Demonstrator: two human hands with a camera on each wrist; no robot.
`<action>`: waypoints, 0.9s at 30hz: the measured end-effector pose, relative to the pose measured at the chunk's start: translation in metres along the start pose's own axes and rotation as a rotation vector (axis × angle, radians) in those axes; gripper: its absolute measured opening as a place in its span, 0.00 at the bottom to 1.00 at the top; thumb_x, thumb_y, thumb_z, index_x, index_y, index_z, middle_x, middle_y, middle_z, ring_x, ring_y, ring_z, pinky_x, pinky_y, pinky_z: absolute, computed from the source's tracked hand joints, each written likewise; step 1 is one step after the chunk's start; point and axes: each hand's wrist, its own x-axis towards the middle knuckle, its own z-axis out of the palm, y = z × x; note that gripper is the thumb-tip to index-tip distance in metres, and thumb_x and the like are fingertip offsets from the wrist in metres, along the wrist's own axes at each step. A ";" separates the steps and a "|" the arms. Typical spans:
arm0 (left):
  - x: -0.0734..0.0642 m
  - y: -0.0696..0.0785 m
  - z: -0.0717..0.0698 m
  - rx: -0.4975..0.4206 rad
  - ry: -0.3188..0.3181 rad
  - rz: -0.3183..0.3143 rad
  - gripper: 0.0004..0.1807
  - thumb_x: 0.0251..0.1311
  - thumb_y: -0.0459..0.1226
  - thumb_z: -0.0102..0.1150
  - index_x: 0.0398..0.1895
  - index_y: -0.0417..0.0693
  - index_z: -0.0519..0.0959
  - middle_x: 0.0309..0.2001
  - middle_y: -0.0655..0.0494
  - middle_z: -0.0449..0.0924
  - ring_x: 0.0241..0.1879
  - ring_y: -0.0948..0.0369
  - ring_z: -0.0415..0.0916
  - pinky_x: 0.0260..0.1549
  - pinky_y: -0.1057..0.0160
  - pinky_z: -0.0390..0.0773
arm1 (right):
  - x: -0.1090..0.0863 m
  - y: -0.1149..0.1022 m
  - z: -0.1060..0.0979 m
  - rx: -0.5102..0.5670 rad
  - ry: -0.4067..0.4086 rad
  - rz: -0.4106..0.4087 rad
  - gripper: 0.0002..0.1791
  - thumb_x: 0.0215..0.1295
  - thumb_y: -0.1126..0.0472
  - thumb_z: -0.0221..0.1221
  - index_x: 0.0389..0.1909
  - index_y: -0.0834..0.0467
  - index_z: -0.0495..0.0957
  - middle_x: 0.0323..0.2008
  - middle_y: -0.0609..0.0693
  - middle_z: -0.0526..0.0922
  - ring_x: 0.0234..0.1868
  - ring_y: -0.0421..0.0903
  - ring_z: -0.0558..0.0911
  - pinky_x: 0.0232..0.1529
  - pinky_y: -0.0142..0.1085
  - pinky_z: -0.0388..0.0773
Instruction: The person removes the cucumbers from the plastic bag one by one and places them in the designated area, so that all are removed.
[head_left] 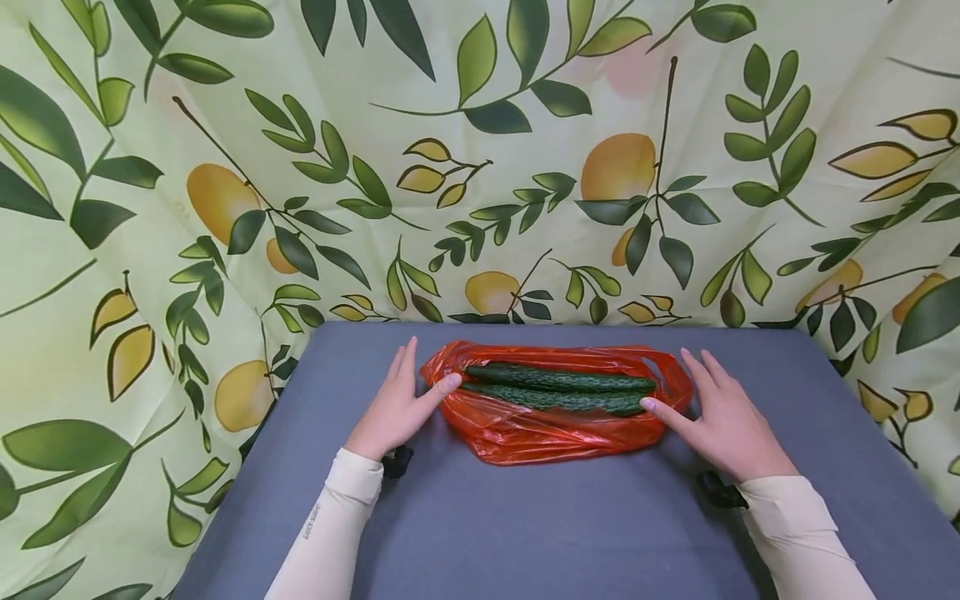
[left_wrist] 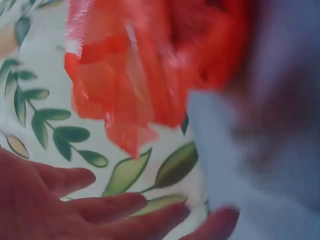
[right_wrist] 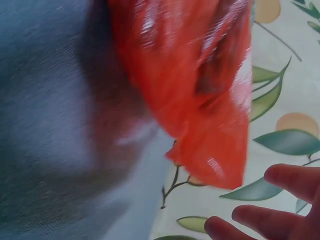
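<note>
Two dark green, bumpy cucumbers (head_left: 558, 390) lie side by side on a red plastic bag (head_left: 517, 442), whose film bunches around them on the table. At the bag's left end is my left hand (head_left: 401, 408), fingers extended and thumb reaching to the cucumbers' left tips. My right hand (head_left: 723, 425) stands at the other end with spread fingers, its thumb by the cucumbers' right tips. In the left wrist view the crumpled bag (left_wrist: 135, 65) hangs above straight fingers (left_wrist: 150, 215). The right wrist view has the bag's corner (right_wrist: 215, 155) apart from the fingers (right_wrist: 290, 180).
A grey-blue cloth covers the table (head_left: 540, 533). Behind it and along both sides hangs a curtain (head_left: 420, 250) printed with leaves and orange fruit. A dark strap piece (head_left: 396, 461) sits at the left wrist, another (head_left: 722, 490) at the right.
</note>
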 end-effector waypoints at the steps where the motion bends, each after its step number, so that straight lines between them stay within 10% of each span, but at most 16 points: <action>1: 0.004 0.001 0.001 -0.051 0.000 -0.008 0.63 0.65 0.78 0.50 0.90 0.55 0.40 0.90 0.43 0.41 0.88 0.40 0.44 0.80 0.29 0.55 | 0.001 -0.003 -0.001 -0.005 0.006 -0.011 0.62 0.68 0.23 0.60 0.88 0.58 0.48 0.84 0.75 0.47 0.77 0.82 0.58 0.68 0.82 0.58; 8: 0.029 -0.005 0.018 -0.308 0.037 -0.145 0.58 0.68 0.74 0.52 0.88 0.47 0.53 0.82 0.37 0.64 0.79 0.41 0.67 0.76 0.35 0.67 | 0.018 -0.032 -0.009 -0.048 0.039 -0.134 0.52 0.70 0.30 0.65 0.80 0.63 0.66 0.79 0.72 0.65 0.75 0.76 0.68 0.70 0.76 0.66; 13: 0.032 -0.012 0.029 -0.516 0.032 -0.225 0.54 0.71 0.69 0.57 0.86 0.44 0.58 0.79 0.38 0.69 0.58 0.47 0.84 0.49 0.51 0.89 | 0.032 -0.044 -0.013 -0.038 -0.009 -0.220 0.38 0.72 0.43 0.69 0.74 0.61 0.75 0.69 0.65 0.81 0.68 0.66 0.78 0.68 0.68 0.75; 27: 0.038 -0.021 0.042 -0.722 0.010 -0.203 0.40 0.74 0.60 0.62 0.79 0.47 0.70 0.66 0.38 0.82 0.39 0.60 0.88 0.35 0.63 0.89 | 0.055 -0.053 -0.006 -0.084 -0.156 -0.286 0.26 0.71 0.52 0.71 0.65 0.61 0.84 0.60 0.60 0.89 0.64 0.63 0.84 0.66 0.63 0.79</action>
